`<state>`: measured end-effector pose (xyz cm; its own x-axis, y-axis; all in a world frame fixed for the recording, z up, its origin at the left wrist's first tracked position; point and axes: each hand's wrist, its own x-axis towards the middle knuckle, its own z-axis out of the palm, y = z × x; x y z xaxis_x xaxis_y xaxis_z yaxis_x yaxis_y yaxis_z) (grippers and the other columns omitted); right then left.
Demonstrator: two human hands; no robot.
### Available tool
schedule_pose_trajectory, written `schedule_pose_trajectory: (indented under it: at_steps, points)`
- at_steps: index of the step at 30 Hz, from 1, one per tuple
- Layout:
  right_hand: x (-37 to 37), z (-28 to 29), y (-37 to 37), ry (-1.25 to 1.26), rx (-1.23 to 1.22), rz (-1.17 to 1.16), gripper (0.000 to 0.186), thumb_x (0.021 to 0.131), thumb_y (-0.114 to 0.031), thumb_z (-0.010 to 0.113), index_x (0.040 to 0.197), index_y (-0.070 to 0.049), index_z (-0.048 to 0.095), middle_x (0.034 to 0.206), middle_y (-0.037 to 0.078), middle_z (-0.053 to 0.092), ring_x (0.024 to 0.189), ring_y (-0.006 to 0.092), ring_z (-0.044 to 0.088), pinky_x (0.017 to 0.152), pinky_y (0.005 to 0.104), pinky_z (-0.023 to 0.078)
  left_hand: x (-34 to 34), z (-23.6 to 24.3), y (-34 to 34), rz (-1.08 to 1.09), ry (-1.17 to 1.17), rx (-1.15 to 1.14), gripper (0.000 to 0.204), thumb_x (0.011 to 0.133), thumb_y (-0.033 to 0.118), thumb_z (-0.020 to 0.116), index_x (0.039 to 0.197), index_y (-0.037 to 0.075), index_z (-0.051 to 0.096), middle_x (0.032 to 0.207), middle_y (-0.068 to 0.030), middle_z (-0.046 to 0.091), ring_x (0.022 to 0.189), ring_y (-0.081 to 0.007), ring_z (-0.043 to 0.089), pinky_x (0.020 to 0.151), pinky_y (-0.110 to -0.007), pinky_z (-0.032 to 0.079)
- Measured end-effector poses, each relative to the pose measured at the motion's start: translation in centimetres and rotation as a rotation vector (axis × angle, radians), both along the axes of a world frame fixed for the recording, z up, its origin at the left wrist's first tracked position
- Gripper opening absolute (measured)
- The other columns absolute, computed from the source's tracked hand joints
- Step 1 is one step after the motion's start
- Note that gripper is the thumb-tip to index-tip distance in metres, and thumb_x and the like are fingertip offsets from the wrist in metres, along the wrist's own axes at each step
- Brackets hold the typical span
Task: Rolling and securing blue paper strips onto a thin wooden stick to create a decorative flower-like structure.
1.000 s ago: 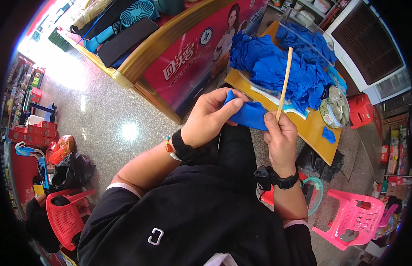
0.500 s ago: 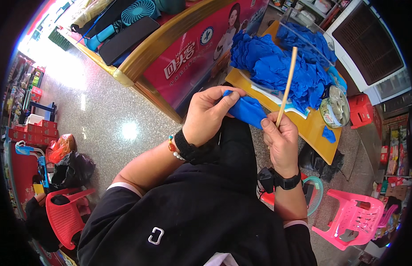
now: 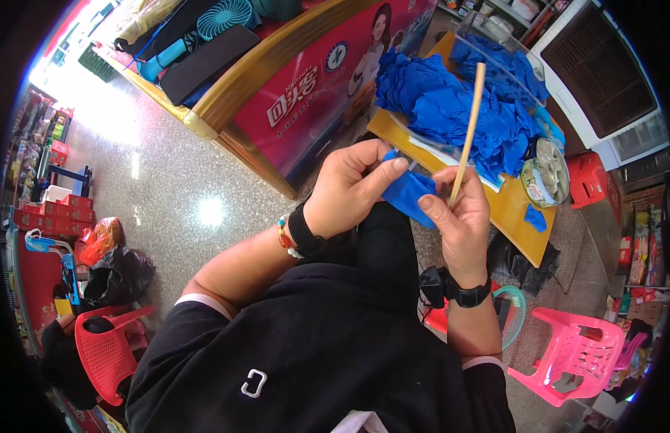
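My left hand (image 3: 349, 184) pinches a piece of blue thin material (image 3: 407, 193) between thumb and fingers. My right hand (image 3: 461, 224) holds a slender pale wooden stick (image 3: 470, 123), slanting upward, and its thumb lies at the lower edge of the blue piece. Beyond them, a heap of blue crumpled pieces (image 3: 465, 123) lies in and around a clear plastic container on a yellow board (image 3: 515, 231). At the board's right side stands a round tub (image 3: 544, 180) with pale contents, and a loose blue scrap (image 3: 535, 217) lies below it.
A counter (image 3: 259, 119) with fans on top stands ahead-left. A white cooler (image 3: 594, 72) and red stool (image 3: 587, 180) are at right. A pink chair (image 3: 566, 353) stands lower right, a red chair (image 3: 104, 350) with dark items lower left. Black bags (image 3: 118, 278) sit at left.
My left hand has shifted slightly right. My right hand has moved a little up and right, its fingers lifting, and the stick's tip rose with it. The blue piece now hangs more slanted.
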<state>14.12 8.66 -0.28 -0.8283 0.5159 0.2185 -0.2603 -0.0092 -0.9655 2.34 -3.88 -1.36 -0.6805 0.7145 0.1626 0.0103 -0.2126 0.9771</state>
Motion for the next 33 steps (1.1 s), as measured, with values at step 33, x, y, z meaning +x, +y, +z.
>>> schedule_pose_trajectory:
  at_steps: [33]
  points:
    - [-0.7,-2.8,2.9,-0.099,-0.507,0.058,0.01,0.087,-0.009,0.062,0.087,-0.012,0.053,0.064,-0.006,0.044,0.044,0.0003,0.029,0.039,0.0178,0.019,-0.9,-2.5,0.8,-0.308,-0.219,-0.094,0.01,0.087,0.004,0.059,0.096,0.004,0.055,0.09,0.0013,0.057,0.081,-0.0066,0.056,0.074,-0.023,0.05]
